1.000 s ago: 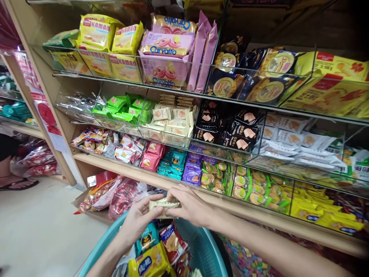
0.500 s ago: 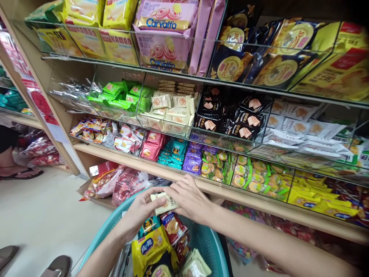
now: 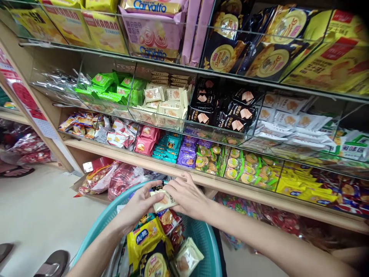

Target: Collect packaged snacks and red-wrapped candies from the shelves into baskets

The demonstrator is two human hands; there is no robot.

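Both hands have sunk a little lower over the teal plastic basket (image 3: 206, 246) since the earlier frames, and the shelves have slid upward in view, so more of the basket's contents now show. The left hand (image 3: 138, 206) and the right hand (image 3: 187, 196) together grip a small cream-coloured snack packet (image 3: 163, 201), which sits tilted between them just above the basket's far rim. The left hand's fingers curl closed on the packet's near left edge; the right hand lies over its right end with fingers bent down on it, thumb hidden.

Below the packet, inside the basket, lie a yellow biscuit bag with a blue label (image 3: 143, 238), a red foil biscuit packet (image 3: 169, 219), a pale cream wafer packet (image 3: 186, 257) and a dark round-printed packet (image 3: 157, 265).

Behind the hands runs a wooden shelf edge (image 3: 121, 156) with clear acrylic bins: pink packets (image 3: 145, 139), teal packets (image 3: 167, 145), purple packets (image 3: 188, 153). One tier up sit green packets (image 3: 111, 86), cream packets (image 3: 165, 102) like the one held, and black wafer packets (image 3: 225, 109). Red cellophane bags (image 3: 115, 179) lie on the lowest level, left of the basket. Sandalled feet (image 3: 52, 263) show at the bottom left.
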